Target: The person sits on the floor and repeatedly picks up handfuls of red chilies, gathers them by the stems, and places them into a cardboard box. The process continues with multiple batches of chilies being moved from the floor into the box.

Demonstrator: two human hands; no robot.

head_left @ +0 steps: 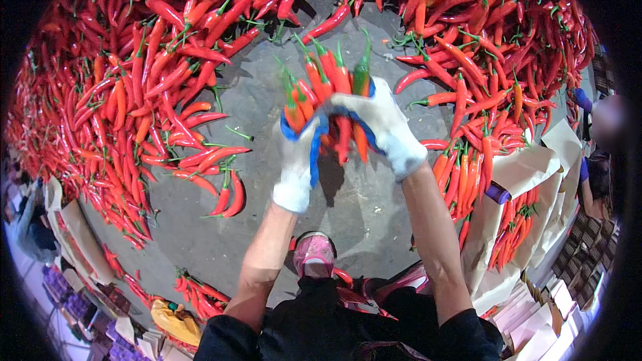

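Both my hands wear white gloves with blue palms and are raised together over the grey floor. Between them is a bunch of red chili peppers, green stems pointing away from me and some tips hanging below. My left hand wraps around the left side of the bunch, its outer peppers slightly blurred. My right hand closes on the right side, with its thumb reaching across the top; a darker green pepper stands up by it. The palms and the lower fingers are partly hidden.
Heaps of red chili peppers curve around the left, far and right sides. Several loose peppers lie on the concrete floor. A paper-lined container with peppers stands at the right, a yellow bag at the lower left. Other people appear at both edges.
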